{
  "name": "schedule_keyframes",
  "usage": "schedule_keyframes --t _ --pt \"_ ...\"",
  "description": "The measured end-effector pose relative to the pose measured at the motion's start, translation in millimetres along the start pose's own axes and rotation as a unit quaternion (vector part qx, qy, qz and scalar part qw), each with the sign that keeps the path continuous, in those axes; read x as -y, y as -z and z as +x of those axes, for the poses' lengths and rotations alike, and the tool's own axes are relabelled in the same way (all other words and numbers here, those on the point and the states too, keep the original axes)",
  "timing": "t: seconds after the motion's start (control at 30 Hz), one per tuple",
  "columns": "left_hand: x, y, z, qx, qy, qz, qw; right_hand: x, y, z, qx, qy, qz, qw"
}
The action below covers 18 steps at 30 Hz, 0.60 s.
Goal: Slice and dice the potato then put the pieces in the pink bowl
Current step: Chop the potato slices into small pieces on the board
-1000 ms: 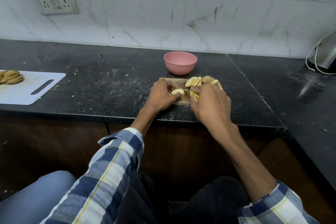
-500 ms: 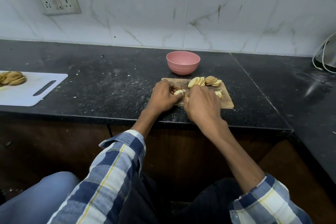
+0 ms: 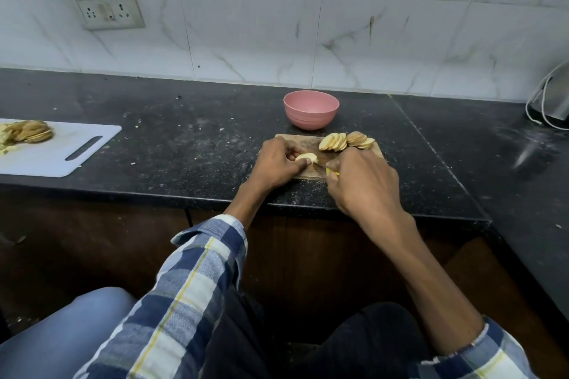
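A person's right hand (image 3: 365, 181) curls around a yellow-handled knife (image 3: 332, 171) at the near edge of a wooden cutting board (image 3: 303, 143), while the left hand (image 3: 277, 163) pinches a pale potato piece (image 3: 306, 158), its long axis running left to right, between curled fingertips and thumb. Beyond them lie two fanned rows of potato slices (image 3: 346, 141); one empty pink bowl (image 3: 311, 109) stands just behind the board.

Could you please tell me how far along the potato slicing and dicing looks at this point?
Slicing looks largely done: round potato slices lie fanned on the wooden board. In hand: the left hand holds a potato piece while the right hand grips a yellow-handled knife. Left: dicing the slices and filling the pink bowl; nothing is visible in it.
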<state>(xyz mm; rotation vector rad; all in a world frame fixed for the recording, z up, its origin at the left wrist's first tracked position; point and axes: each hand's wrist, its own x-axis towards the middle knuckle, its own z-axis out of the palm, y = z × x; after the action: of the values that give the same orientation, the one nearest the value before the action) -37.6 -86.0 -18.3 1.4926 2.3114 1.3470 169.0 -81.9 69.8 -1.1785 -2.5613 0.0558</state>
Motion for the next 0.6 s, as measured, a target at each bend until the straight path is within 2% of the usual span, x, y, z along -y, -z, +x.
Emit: schedule_keyframes --t 0.17,0.33,0.6 --pt "2 5 -4 -0.007 -0.012 -0.001 1.000 -4 -3 -4 -0.053 -0.008 0.027 0.998" --pt "4 2 -3 -0.023 -0.005 -0.018 1.000 3 -24 9 -0.075 -0.004 0.034 0.997" --pt "9 -2 0 -0.022 -0.009 -0.011 1.000 16 -32 15 -0.055 -0.008 0.027 0.998"
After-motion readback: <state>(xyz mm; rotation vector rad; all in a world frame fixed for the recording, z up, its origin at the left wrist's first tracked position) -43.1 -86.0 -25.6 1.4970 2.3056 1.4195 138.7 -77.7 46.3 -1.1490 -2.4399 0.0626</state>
